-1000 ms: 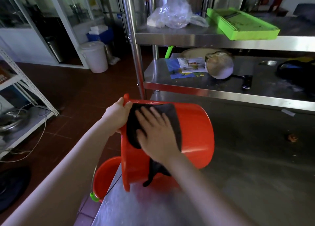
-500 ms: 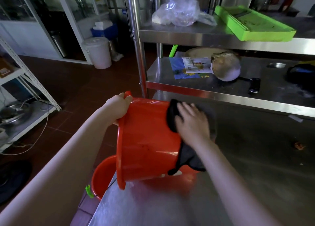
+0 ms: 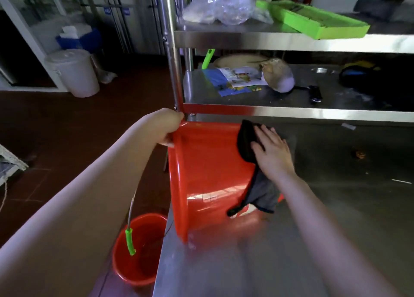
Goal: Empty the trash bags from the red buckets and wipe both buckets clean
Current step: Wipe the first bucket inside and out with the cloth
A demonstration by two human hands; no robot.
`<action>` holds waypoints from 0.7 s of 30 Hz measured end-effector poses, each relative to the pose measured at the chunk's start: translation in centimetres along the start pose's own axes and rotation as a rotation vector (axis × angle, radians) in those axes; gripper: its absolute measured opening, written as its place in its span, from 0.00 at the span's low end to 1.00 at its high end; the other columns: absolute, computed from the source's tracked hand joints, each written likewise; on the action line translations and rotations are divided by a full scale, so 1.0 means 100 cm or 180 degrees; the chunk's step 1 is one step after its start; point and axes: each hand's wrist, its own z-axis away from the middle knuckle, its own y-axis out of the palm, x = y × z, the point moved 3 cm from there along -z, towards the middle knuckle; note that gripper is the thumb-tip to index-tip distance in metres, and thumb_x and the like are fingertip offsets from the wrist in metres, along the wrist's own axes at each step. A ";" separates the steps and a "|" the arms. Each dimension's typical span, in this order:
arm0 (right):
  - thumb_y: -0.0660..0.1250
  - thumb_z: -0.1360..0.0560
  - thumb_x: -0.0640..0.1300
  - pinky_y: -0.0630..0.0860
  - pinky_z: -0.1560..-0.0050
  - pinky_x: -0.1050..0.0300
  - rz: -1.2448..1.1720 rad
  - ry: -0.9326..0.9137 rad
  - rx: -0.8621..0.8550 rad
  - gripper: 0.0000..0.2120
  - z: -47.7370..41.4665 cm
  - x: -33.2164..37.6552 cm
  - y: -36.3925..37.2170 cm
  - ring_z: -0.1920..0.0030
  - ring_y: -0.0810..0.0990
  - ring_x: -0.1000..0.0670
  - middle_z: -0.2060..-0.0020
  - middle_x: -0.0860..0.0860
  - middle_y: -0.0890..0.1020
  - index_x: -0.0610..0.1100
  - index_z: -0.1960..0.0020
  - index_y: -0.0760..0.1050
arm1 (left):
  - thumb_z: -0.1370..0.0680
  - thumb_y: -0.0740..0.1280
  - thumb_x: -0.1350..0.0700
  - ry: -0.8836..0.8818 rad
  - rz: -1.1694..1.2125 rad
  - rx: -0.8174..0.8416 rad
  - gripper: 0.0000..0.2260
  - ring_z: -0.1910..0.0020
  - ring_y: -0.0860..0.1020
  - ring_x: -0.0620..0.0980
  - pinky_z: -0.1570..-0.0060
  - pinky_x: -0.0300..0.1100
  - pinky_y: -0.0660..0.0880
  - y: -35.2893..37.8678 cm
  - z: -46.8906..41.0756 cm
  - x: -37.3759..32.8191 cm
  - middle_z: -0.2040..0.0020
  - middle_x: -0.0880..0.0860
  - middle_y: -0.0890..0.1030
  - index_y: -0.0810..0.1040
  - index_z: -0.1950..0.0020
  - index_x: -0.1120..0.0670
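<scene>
Head view. Item: red bucket (image 3: 208, 169), lying on its side at the tabletop (image 3: 336, 218) edge, mouth facing left.

Left hand (image 3: 165, 126) grips the rim, fingers curled over it. Right hand (image 3: 272, 153), fingers straight and slightly spread, presses a dark cloth (image 3: 246, 139) against the bucket's base end.

Second red bucket (image 3: 139, 254) stands on the floor just below.

Risks: the rim sits right at the edge, so a loosened left grip could let the bucket roll off onto the lower one. The cloth's free tail may slip from under the flat palm.

Not visible: upper bucket's interior, left fingertips behind the rim, lower bucket's shadowed bottom.
</scene>
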 end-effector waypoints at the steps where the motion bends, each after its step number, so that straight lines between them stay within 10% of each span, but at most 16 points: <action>1: 0.57 0.19 0.50 0.47 0.23 0.48 0.0001 0.0117 -0.0004 0.24 0.000 0.002 0.001 0.22 0.51 0.50 0.23 0.53 0.59 0.53 0.23 0.60 | 0.16 0.55 0.50 -0.0008 -0.0099 0.0037 0.17 0.57 0.83 0.57 0.62 0.52 0.82 -0.001 -0.003 -0.002 0.49 0.60 0.81 0.74 0.39 0.60; 5: 0.57 0.21 0.51 0.52 0.24 0.43 0.0111 -0.0565 -0.0220 0.24 0.028 0.074 0.021 0.23 0.57 0.49 0.25 0.54 0.64 0.52 0.25 0.63 | 0.16 0.54 0.54 -0.0078 -0.0536 0.0052 0.16 0.49 0.82 0.62 0.53 0.56 0.81 -0.003 -0.013 -0.007 0.43 0.64 0.80 0.73 0.35 0.61; 10: 0.52 0.20 0.55 0.48 0.23 0.47 0.0291 -0.1220 -0.0194 0.26 0.057 0.142 0.048 0.23 0.54 0.52 0.24 0.56 0.61 0.55 0.23 0.59 | 0.17 0.56 0.51 0.0034 -0.0976 -0.0290 0.17 0.66 0.80 0.59 0.74 0.48 0.77 -0.008 -0.014 -0.011 0.54 0.62 0.81 0.76 0.41 0.62; 17: 0.54 0.20 0.55 0.47 0.23 0.50 0.0223 -0.0937 -0.0186 0.25 0.043 0.134 0.042 0.23 0.52 0.54 0.23 0.57 0.59 0.55 0.23 0.57 | 0.21 0.57 0.41 0.2121 -0.2796 -0.1473 0.25 0.56 0.80 0.61 0.65 0.45 0.70 -0.013 0.044 0.023 0.48 0.56 0.78 0.61 0.25 0.47; 21: 0.55 0.19 0.56 0.47 0.24 0.51 0.0122 -0.0772 -0.0065 0.25 0.017 0.116 0.038 0.23 0.52 0.54 0.23 0.57 0.58 0.56 0.24 0.59 | 0.28 0.67 0.39 0.2354 -0.2520 -0.1486 0.34 0.63 0.79 0.56 0.69 0.44 0.75 -0.009 0.092 0.070 0.46 0.52 0.72 0.59 0.24 0.41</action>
